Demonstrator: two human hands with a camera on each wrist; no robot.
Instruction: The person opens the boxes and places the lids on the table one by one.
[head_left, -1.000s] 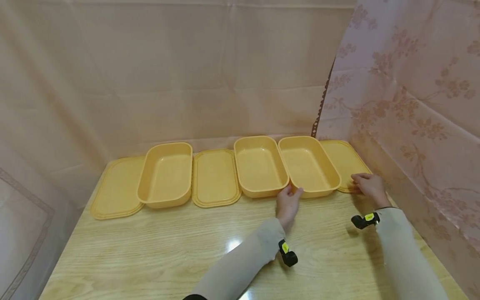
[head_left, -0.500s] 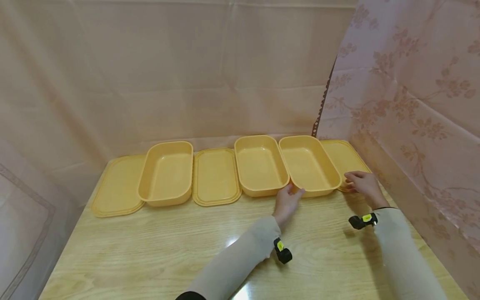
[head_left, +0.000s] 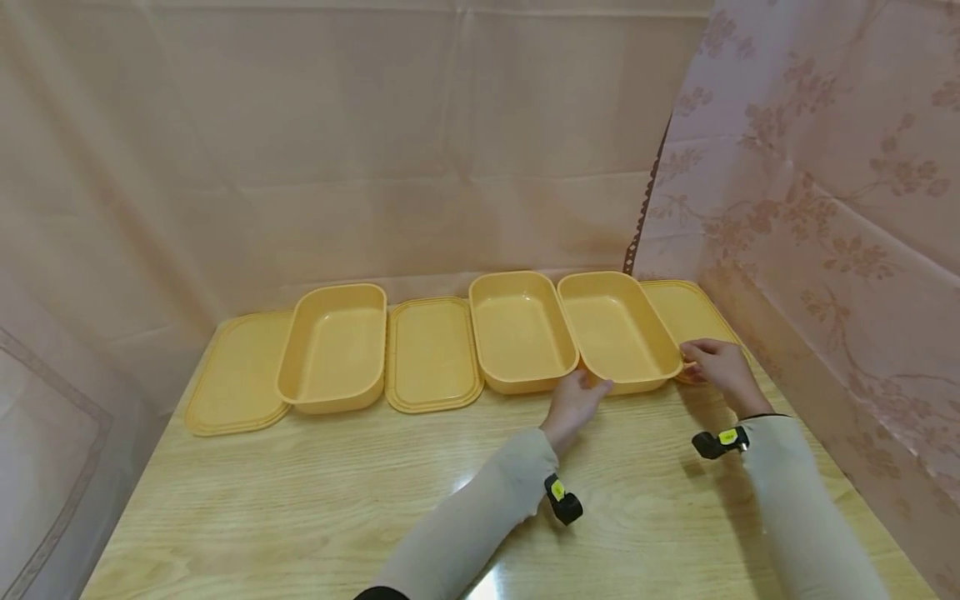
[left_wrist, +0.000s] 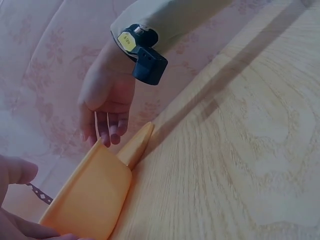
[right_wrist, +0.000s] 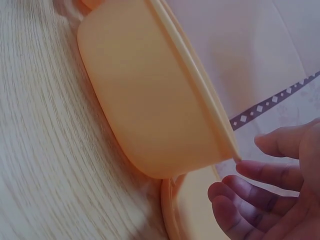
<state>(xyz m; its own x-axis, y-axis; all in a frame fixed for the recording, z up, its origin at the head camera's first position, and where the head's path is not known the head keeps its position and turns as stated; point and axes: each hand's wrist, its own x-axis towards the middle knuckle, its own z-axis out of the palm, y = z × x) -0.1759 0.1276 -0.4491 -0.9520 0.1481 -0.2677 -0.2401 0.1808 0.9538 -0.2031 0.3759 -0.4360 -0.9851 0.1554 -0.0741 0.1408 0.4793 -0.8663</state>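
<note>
A yellow rectangular box stands at the right of the row, its open side up. At its front left corner is my left hand, thumb apart from the fingers, some of which the box partly hides in the left wrist view. My right hand is by the front right corner, its fingers loosely bent and the thumb off the rim. Whether the forefinger touches the rim is hard to tell. Below that hand lies a flat yellow lid, partly covered by the box and hand.
Another yellow box touches the right one on its left. Further left come a lid, a third box and another lid. All are along the back of the wooden table. Cloth curtains hang behind and at the sides.
My right hand has moved left from over the right lid to the box's front right corner. The left hand has barely shifted. The boxes and lids stay in their places.
</note>
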